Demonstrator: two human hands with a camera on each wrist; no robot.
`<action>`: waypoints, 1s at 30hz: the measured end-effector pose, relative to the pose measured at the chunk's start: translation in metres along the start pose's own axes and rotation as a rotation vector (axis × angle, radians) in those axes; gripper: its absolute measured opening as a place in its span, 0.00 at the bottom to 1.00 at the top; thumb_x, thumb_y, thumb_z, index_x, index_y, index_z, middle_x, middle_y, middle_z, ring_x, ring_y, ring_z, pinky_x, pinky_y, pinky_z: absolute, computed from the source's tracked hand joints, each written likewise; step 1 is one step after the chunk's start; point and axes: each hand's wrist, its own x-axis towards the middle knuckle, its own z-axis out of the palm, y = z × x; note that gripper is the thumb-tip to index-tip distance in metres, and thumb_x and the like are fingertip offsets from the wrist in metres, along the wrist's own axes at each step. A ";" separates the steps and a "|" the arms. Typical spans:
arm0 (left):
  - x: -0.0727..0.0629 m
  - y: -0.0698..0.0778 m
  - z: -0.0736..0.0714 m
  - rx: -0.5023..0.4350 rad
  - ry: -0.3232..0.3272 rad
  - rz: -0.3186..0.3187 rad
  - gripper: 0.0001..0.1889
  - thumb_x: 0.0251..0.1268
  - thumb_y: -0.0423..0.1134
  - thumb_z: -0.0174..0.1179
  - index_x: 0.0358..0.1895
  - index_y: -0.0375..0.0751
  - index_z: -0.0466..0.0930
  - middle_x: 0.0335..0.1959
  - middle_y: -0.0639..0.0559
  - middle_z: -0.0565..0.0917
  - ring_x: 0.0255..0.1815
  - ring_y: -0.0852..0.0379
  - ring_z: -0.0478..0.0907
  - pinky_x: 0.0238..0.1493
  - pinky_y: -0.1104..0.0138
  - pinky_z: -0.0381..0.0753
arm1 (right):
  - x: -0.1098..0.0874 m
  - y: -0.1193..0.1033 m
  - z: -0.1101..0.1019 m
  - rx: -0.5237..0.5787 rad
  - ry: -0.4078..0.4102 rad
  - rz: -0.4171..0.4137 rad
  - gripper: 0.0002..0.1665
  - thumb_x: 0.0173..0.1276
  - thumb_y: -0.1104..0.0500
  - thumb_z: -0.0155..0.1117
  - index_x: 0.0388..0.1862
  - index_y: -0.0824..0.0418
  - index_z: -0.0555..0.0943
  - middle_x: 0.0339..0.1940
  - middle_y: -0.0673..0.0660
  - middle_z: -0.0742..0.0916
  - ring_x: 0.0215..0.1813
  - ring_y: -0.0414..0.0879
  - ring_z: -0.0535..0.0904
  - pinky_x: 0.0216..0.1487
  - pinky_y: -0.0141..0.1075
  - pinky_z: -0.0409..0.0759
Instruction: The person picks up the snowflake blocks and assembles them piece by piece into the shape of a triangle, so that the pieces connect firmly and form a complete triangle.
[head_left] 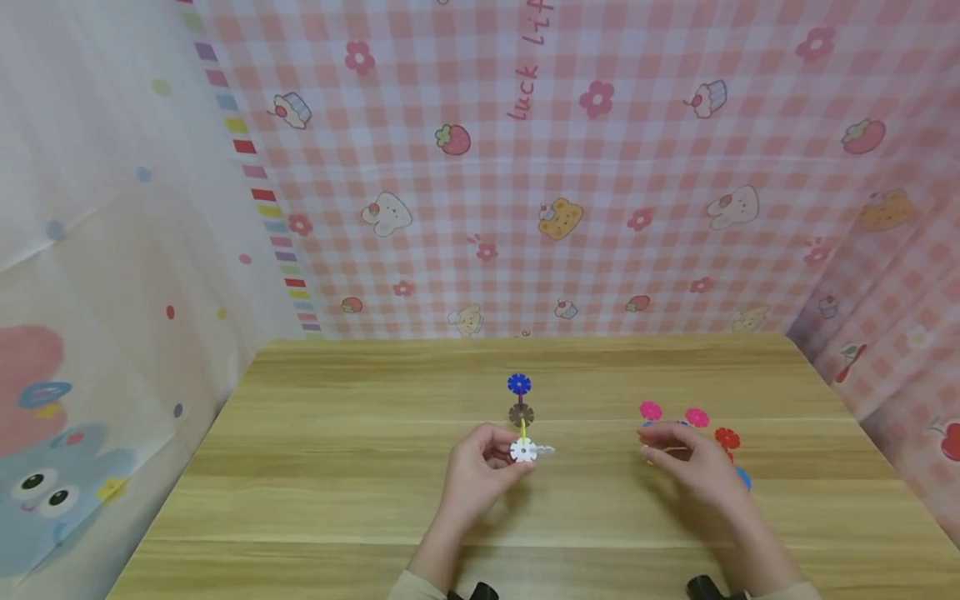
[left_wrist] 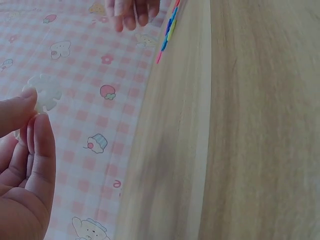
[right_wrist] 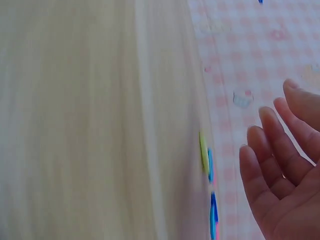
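Note:
My left hand (head_left: 480, 475) pinches a joined chain of notched plastic snowflake discs between thumb and fingers. A white disc (head_left: 523, 451) faces me, with another white one (head_left: 548, 450) jutting out to its right. Beyond it the chain runs through a yellow disc (head_left: 523, 429) seen edge-on and a brown disc (head_left: 521, 415) to a blue disc (head_left: 519, 384) at the far end. In the left wrist view, a whitish disc (left_wrist: 47, 90) shows at the thumb tip. My right hand (head_left: 697, 467) holds nothing; its fingers are relaxed and slightly bent, above the loose discs at the right.
Several loose discs lie on the wooden table (head_left: 337, 467) around the right hand: a pink disc (head_left: 650, 410), another pink one (head_left: 697, 417), a red disc (head_left: 727, 437) and a light blue disc (head_left: 743, 478). A checked pink curtain (head_left: 480, 183) hangs behind the table's far edge.

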 end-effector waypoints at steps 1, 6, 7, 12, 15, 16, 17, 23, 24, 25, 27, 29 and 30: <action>0.000 0.000 0.000 -0.002 -0.001 0.000 0.18 0.46 0.26 0.75 0.42 0.33 0.81 0.34 0.48 0.82 0.35 0.55 0.80 0.40 0.70 0.84 | -0.001 0.003 -0.004 -0.006 0.000 -0.012 0.16 0.68 0.59 0.69 0.52 0.65 0.82 0.47 0.58 0.87 0.44 0.36 0.81 0.46 0.28 0.80; -0.001 0.001 0.000 -0.002 -0.011 0.008 0.18 0.46 0.26 0.75 0.42 0.33 0.81 0.34 0.48 0.83 0.35 0.55 0.80 0.39 0.70 0.84 | -0.008 0.019 -0.025 -0.039 0.006 -0.029 0.17 0.66 0.62 0.69 0.51 0.69 0.82 0.46 0.62 0.87 0.42 0.32 0.80 0.43 0.27 0.79; -0.001 0.000 0.000 0.001 -0.013 0.010 0.18 0.46 0.26 0.75 0.42 0.32 0.81 0.34 0.48 0.83 0.35 0.55 0.80 0.39 0.70 0.84 | -0.010 0.022 -0.029 -0.046 0.006 -0.025 0.17 0.66 0.63 0.70 0.51 0.70 0.82 0.46 0.63 0.87 0.42 0.31 0.80 0.43 0.26 0.78; -0.001 0.000 0.001 -0.001 -0.017 0.013 0.18 0.46 0.25 0.75 0.42 0.32 0.81 0.34 0.48 0.83 0.35 0.55 0.81 0.39 0.70 0.84 | -0.020 0.037 -0.051 -0.071 0.015 0.029 0.19 0.67 0.62 0.69 0.53 0.72 0.80 0.44 0.60 0.87 0.42 0.28 0.79 0.43 0.22 0.76; -0.001 0.000 0.001 -0.005 -0.013 0.014 0.18 0.45 0.25 0.75 0.42 0.32 0.81 0.33 0.48 0.83 0.35 0.55 0.81 0.39 0.70 0.84 | -0.027 0.047 -0.063 -0.054 0.015 0.013 0.18 0.68 0.63 0.67 0.53 0.73 0.79 0.44 0.53 0.88 0.42 0.30 0.80 0.42 0.21 0.75; -0.001 -0.001 0.001 -0.005 -0.012 0.016 0.18 0.45 0.25 0.75 0.42 0.32 0.80 0.33 0.48 0.83 0.34 0.55 0.81 0.39 0.69 0.84 | -0.029 0.050 -0.066 -0.041 0.022 0.006 0.18 0.68 0.65 0.67 0.52 0.74 0.79 0.43 0.51 0.88 0.42 0.31 0.80 0.42 0.21 0.74; -0.001 -0.001 0.001 -0.004 -0.011 0.017 0.18 0.45 0.25 0.75 0.42 0.32 0.80 0.33 0.48 0.82 0.34 0.55 0.81 0.39 0.69 0.84 | -0.032 0.053 -0.070 -0.040 0.024 0.010 0.18 0.68 0.65 0.67 0.52 0.74 0.79 0.43 0.48 0.88 0.43 0.30 0.79 0.42 0.21 0.74; -0.001 -0.002 0.001 -0.007 -0.010 0.023 0.18 0.45 0.25 0.75 0.42 0.31 0.80 0.34 0.48 0.82 0.34 0.55 0.81 0.39 0.69 0.84 | -0.043 0.067 -0.085 -0.038 0.022 0.060 0.22 0.66 0.64 0.69 0.55 0.75 0.77 0.45 0.40 0.86 0.46 0.24 0.76 0.44 0.17 0.72; -0.001 -0.002 0.001 -0.007 -0.010 0.024 0.18 0.45 0.24 0.75 0.42 0.31 0.80 0.34 0.48 0.82 0.34 0.55 0.81 0.39 0.69 0.84 | -0.044 0.069 -0.086 -0.040 0.021 0.050 0.22 0.66 0.64 0.69 0.55 0.75 0.77 0.45 0.39 0.86 0.46 0.24 0.76 0.44 0.17 0.73; -0.001 -0.002 0.001 -0.006 -0.010 0.026 0.18 0.45 0.25 0.75 0.42 0.31 0.80 0.33 0.48 0.83 0.34 0.55 0.81 0.39 0.69 0.84 | -0.044 0.072 -0.088 -0.050 0.022 0.027 0.22 0.65 0.65 0.69 0.55 0.75 0.78 0.46 0.37 0.86 0.46 0.23 0.76 0.44 0.17 0.72; -0.001 -0.002 0.001 -0.006 -0.010 0.032 0.18 0.45 0.25 0.75 0.42 0.31 0.80 0.33 0.48 0.83 0.34 0.55 0.81 0.39 0.69 0.84 | -0.044 0.078 -0.090 -0.063 0.015 -0.022 0.20 0.64 0.67 0.70 0.54 0.72 0.80 0.46 0.34 0.85 0.46 0.24 0.76 0.43 0.17 0.73; -0.001 -0.002 0.001 -0.001 -0.010 0.032 0.18 0.45 0.25 0.75 0.42 0.32 0.80 0.33 0.48 0.83 0.34 0.55 0.81 0.39 0.69 0.84 | -0.044 0.083 -0.092 -0.057 -0.005 -0.076 0.20 0.62 0.70 0.70 0.53 0.71 0.80 0.48 0.34 0.84 0.46 0.26 0.77 0.43 0.19 0.74; -0.001 -0.002 0.001 -0.001 -0.010 0.033 0.18 0.45 0.25 0.75 0.42 0.32 0.80 0.33 0.48 0.83 0.34 0.55 0.81 0.39 0.69 0.84 | -0.044 0.085 -0.092 -0.053 -0.017 -0.094 0.20 0.62 0.70 0.70 0.53 0.70 0.81 0.48 0.33 0.84 0.46 0.26 0.78 0.42 0.19 0.75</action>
